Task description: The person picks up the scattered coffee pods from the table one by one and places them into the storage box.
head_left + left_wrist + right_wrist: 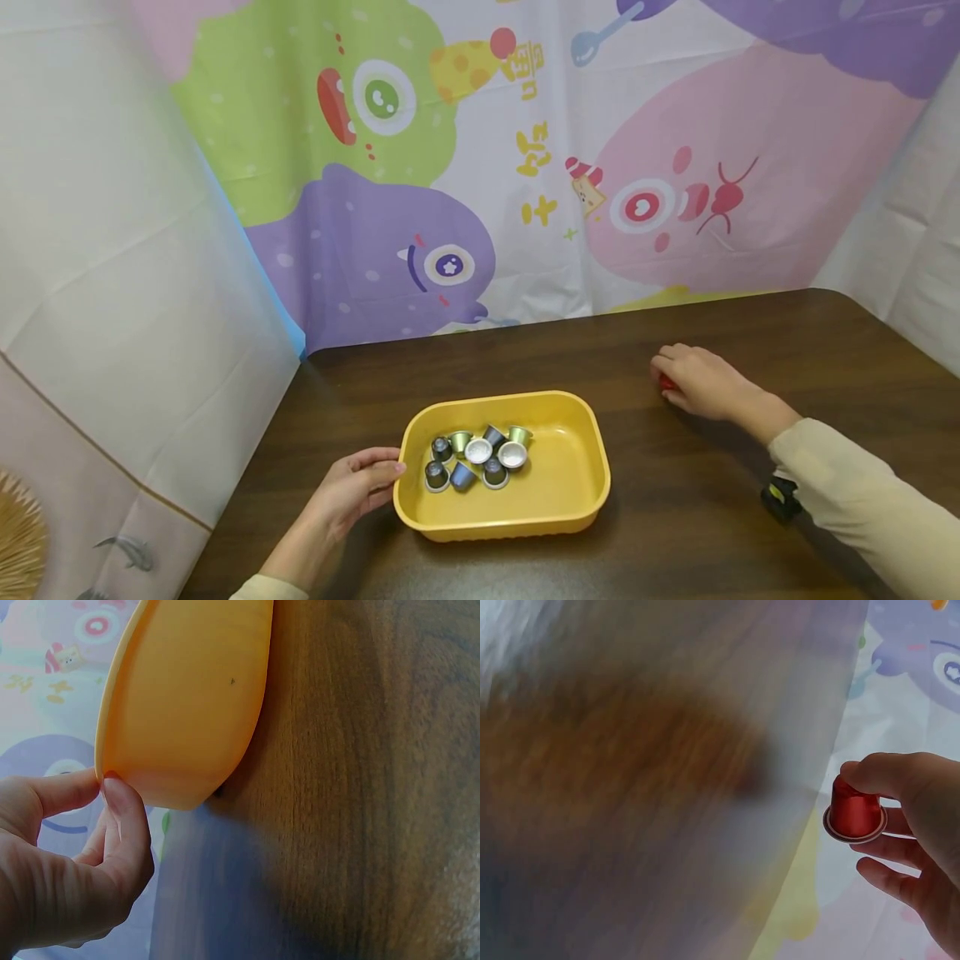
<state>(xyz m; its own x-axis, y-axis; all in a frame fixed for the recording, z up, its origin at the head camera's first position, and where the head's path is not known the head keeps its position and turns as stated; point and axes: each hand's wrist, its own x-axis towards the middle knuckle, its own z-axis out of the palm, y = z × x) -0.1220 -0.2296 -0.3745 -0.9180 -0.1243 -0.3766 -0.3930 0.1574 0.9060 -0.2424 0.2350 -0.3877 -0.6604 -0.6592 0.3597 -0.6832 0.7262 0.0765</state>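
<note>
A red coffee capsule (856, 814) is pinched between the thumb and fingers of my right hand (699, 383), over the right side of the table; in the head view only a bit of red shows beneath the fingers. My left hand (352, 487) pinches the left rim of a yellow tub (558, 508) between thumb and fingers, as the left wrist view shows up close. Inside the tub, toward its left, several coffee capsules (462, 477) lie grouped together, dark, blue and green ones, two with their pale lids turned up.
The dark wooden table (675, 533) carries the tub near its front middle. Behind it hangs a curtain (540, 275) printed with cartoon monsters, and pale cloth (135, 217) walls in the left side. A black band (782, 500) shows at the right wrist.
</note>
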